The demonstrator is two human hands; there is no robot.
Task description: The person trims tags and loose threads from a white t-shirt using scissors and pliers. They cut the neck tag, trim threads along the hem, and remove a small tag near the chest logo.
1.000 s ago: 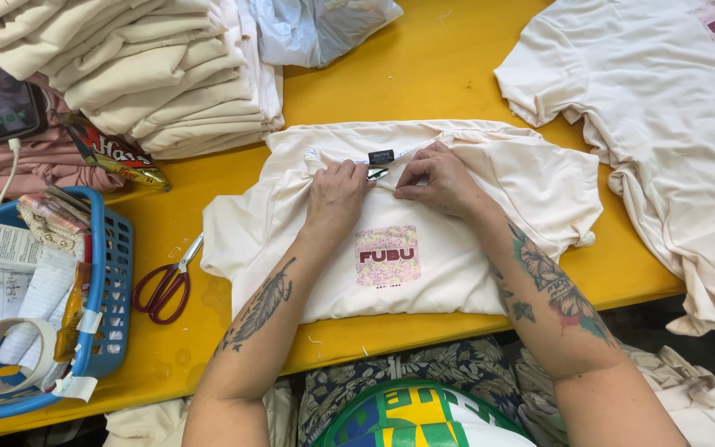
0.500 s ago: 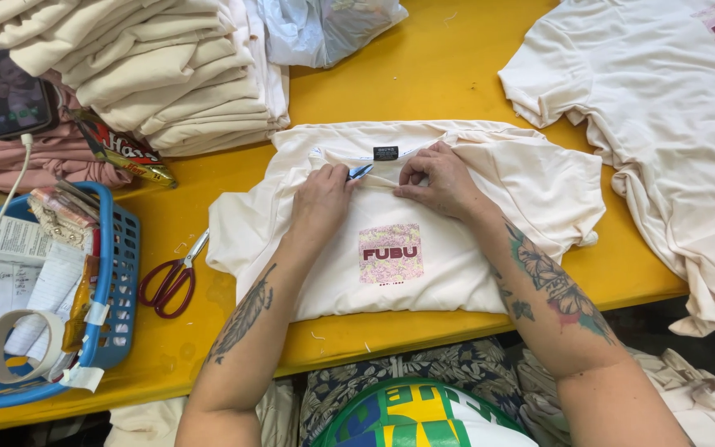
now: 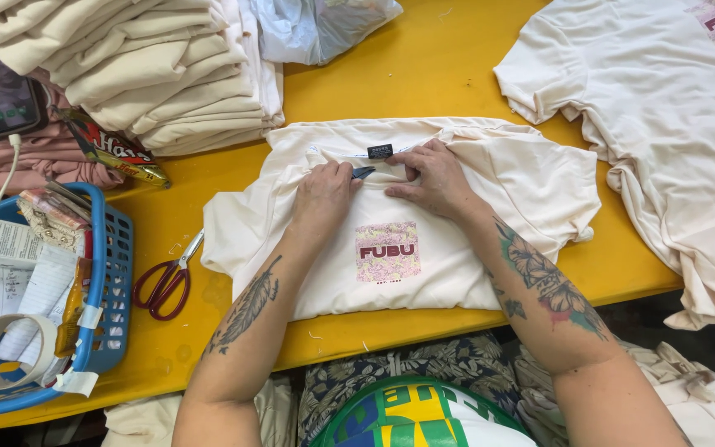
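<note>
2 hands (image 3: 324,194) (image 3: 434,178) press cream shirt (image 3: 490,223) collar; left pinches snips (image 3: 363,172).

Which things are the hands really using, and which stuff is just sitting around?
In use:
- left hand, holding a small dark-tipped tool
- right hand, pressing the collar
- cream cotton T-shirt with a pink square print

Just lying about:
- red-handled scissors
- blue plastic basket
- stack of folded cream shirts
- roll of tape
- second cream T-shirt

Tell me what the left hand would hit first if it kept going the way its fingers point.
Probably the small black neck label on the cream printed T-shirt; the left hand points up-right toward it.
</note>
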